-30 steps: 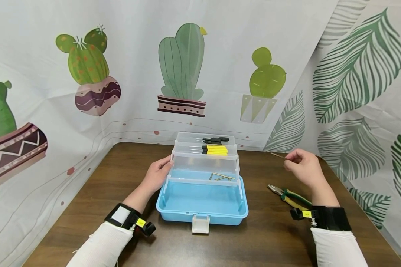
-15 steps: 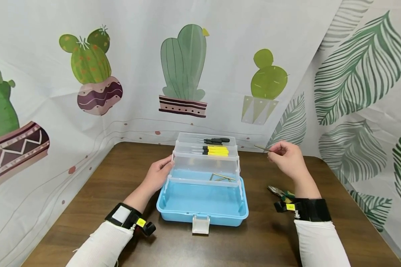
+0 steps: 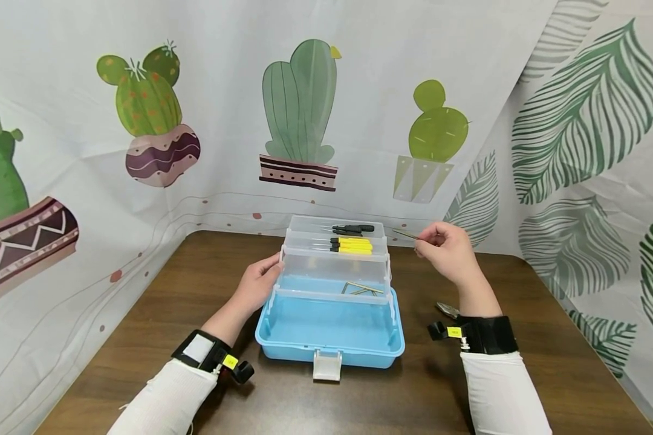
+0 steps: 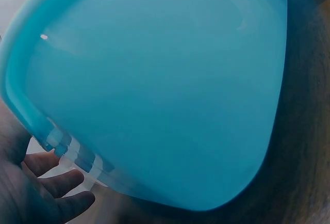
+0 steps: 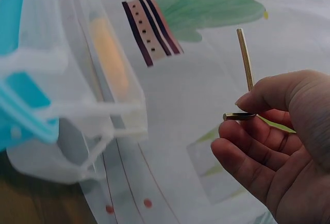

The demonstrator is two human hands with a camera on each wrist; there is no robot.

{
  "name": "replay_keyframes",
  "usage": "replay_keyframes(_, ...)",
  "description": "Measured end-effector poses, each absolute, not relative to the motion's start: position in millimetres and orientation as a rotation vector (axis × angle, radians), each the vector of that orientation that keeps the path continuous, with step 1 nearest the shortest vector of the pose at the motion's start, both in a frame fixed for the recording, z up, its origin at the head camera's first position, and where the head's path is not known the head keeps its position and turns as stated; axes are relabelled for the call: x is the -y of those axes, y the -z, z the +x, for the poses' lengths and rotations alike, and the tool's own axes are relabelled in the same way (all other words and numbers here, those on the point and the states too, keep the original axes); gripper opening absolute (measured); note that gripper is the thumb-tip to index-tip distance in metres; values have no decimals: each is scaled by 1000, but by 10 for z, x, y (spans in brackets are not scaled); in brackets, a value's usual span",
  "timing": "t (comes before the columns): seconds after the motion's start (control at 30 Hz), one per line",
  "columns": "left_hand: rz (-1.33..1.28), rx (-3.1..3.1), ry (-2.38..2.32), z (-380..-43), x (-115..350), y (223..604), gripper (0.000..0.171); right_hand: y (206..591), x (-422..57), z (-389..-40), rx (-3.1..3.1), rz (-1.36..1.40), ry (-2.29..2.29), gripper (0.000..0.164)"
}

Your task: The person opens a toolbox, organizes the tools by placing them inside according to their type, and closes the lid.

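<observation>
A light-blue toolbox (image 3: 326,350) stands unfolded on the table, its clear trays (image 3: 334,266) stepped up toward the back. At its left side my left hand (image 3: 258,282) rests against the edge of the trays, its fingers (image 4: 66,184) fairly straight beside the tray side in the left wrist view. My right hand (image 3: 447,249) is raised right of the top tray. Between thumb and fingers it pinches a gold L-shaped hex key (image 5: 244,56), whose long arm points toward the trays in the head view. More gold hex keys (image 3: 363,288) lie in the lowest tray.
Yellow-handled screwdrivers (image 3: 354,245) lie in the middle tray, black-handled ones (image 3: 354,229) in the top tray. Pliers (image 3: 447,310) lie on the table (image 3: 196,290), partly behind the right forearm. A white latch (image 3: 326,365) hangs at the toolbox front. A printed cloth (image 3: 223,121) hangs behind.
My right hand has moved left toward the upper trays with the hex key, its forearm now covering most of the pliers. My left hand has stayed at the trays' side.
</observation>
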State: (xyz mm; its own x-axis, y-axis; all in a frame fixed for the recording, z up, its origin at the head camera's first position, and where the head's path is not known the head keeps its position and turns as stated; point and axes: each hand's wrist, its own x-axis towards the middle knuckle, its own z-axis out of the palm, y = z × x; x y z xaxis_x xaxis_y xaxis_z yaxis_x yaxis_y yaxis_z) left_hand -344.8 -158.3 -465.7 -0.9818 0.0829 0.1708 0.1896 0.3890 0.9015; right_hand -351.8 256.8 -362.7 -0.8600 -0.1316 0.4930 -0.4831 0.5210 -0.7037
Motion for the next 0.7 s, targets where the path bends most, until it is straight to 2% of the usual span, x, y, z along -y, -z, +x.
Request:
replay_keyframes(0.23, -241, 2537, 1675, -3444, 1584, 4640, 48, 3594, -2349, -3535, 2399, 562, -1309, 8)
replay_keyframes(0.7, -244, 2541, 1684, -3455, 1600, 4667, 48, 3618, -1988, -3523, 2469, 687, -1287, 6)
